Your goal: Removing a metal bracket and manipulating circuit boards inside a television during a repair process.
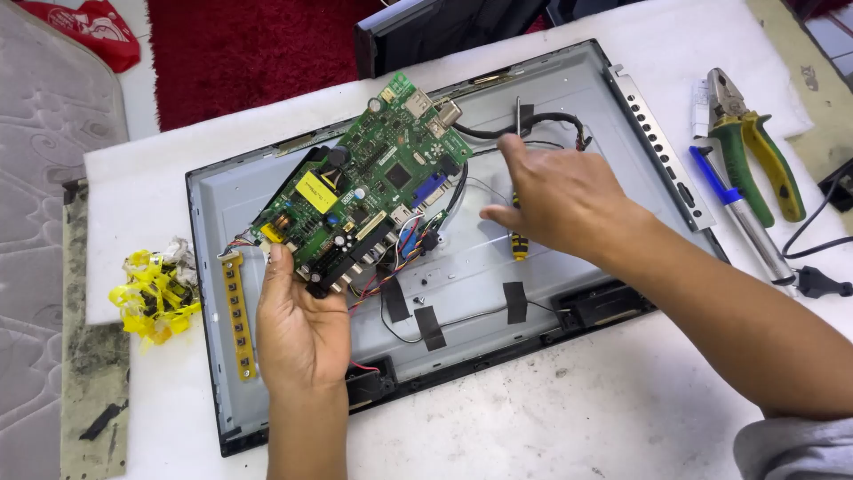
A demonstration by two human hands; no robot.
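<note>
A green circuit board (373,187) with a yellow transformer, several connectors and loose coloured wires is lifted off the grey metal back panel (569,98) of an opened flat screen. My left hand (298,324) grips the board's lower left corner from below. My right hand (555,200) hovers over the panel's middle, fingers spread, just above a screwdriver (519,178) with a black and yellow handle that lies on the panel. Whether the hand touches the screwdriver is hidden.
Green-handled pliers (755,151), a blue and silver tool (742,218) and a black cable with plug (822,267) lie on the white table at right. A yellow strip board (238,311) sits at the panel's left edge. Crumpled yellow tape (155,293) lies further left.
</note>
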